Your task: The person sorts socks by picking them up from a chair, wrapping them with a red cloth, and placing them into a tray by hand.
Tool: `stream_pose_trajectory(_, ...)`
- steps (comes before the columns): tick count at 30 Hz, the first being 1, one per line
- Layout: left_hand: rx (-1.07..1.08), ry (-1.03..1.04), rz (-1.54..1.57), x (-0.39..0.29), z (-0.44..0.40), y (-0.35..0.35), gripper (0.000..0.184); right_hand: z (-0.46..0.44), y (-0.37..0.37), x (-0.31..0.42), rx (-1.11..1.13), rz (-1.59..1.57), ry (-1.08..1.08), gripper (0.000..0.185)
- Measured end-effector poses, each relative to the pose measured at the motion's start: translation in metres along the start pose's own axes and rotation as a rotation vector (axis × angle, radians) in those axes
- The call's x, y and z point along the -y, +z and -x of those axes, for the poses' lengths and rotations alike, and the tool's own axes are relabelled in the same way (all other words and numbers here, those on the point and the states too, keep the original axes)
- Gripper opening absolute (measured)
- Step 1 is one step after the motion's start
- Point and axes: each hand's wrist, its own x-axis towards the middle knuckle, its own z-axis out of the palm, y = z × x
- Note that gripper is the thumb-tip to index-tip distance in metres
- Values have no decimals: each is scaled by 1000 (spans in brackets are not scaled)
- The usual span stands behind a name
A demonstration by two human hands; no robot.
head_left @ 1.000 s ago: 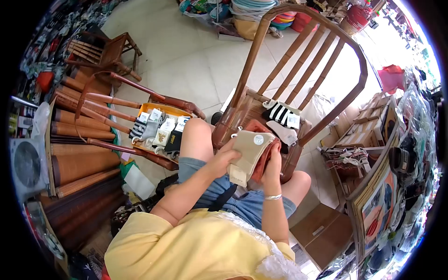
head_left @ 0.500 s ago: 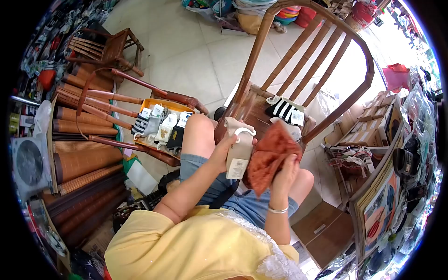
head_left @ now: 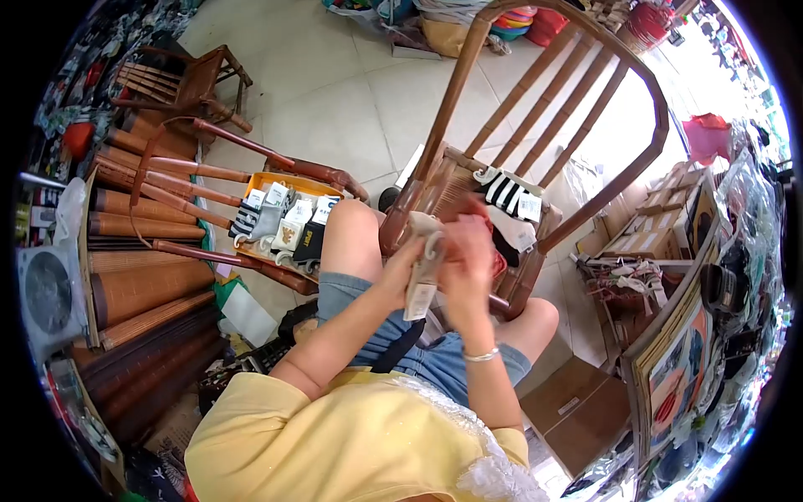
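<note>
Above my lap, my left hand point(head_left: 401, 272) is closed around a pair of beige socks point(head_left: 423, 280) with a white plastic hook and a paper label. Close beside it, my right hand point(head_left: 470, 255) is smeared by motion and overlaps the socks' edge. A rust-red cloth point(head_left: 470, 211), crumpled and blurred, shows around the right hand's fingers, which look closed on it. Just beyond, on the bamboo chair point(head_left: 437, 188), lie black-and-white striped socks point(head_left: 504, 194) and a pale pair with a label point(head_left: 514, 230).
To the left, a yellow tray point(head_left: 261, 178) with several pairs of labelled socks rests on another bamboo chair point(head_left: 276, 157). Rolled bamboo mats point(head_left: 155, 280) stack along the left. A cardboard box point(head_left: 581, 410) and a shelf of cartons point(head_left: 661, 222) stand at right.
My right hand has moved left and up against the beige socks, bunching the rust-red cloth that hung spread out before. The beige socks have turned more edge-on in my left hand.
</note>
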Motion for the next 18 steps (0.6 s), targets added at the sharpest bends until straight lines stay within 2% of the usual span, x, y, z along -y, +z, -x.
stream_pose_trajectory(1, -26, -52, 126, 5, 4, 24, 38, 3, 6, 23, 138, 168, -51, 38)
stream_pose_trajectory(2, -57, -103, 250, 4, 12, 45, 38, -2, 5, 22, 58, 248, -71, 36)
stream_pose_trajectory(4, 60, -114, 187, -3, 6, 20, 40, -8, 23, -36, -23, 3, 54, 33)
stream_pose_trajectory(5, 78, -133, 175, -12, 12, 16, 40, 0, 15, -50, 39, -360, 379, 28)
stream_pose_trajectory(6, 99, -144, 162, -25, 15, 17, 41, 8, 7, -64, -17, -698, 728, 28)
stream_pose_trajectory(7, 104, -87, 136, -36, 16, 24, 42, -3, -7, -37, -167, -1019, 760, 29)
stream_pose_trajectory(8, 95, -67, 142, -40, 13, 24, 42, 9, -19, -41, -84, -726, 673, 33)
stream_pose_trajectory(9, 116, -57, 148, -42, 8, 23, 43, 18, -14, -39, -68, -731, 671, 33)
stream_pose_trajectory(10, 143, -56, 148, -40, 2, 23, 45, 20, -5, -20, 73, -422, 427, 36)
stream_pose_trajectory(11, -18, -19, 231, -28, -9, 16, 48, 21, 5, 2, 199, -109, 181, 41)
stream_pose_trajectory(12, -121, 59, 248, -31, -10, 38, 47, 26, 14, 20, 317, 207, -64, 47)
stream_pose_trajectory(14, 308, 129, 138, -41, -39, 15, 45, 63, 38, 28, 112, -33, 41, 52)
stream_pose_trajectory(15, 169, 137, 496, -49, -30, 38, 46, 66, 36, 23, 113, -36, 21, 52)
stream_pose_trajectory(17, 84, 93, 508, -54, -30, 22, 47, 80, 27, 21, 234, -151, 163, 54)
stream_pose_trajectory(18, 21, 37, 514, -58, -33, 14, 49, 81, 20, 15, 251, -105, 145, 54)
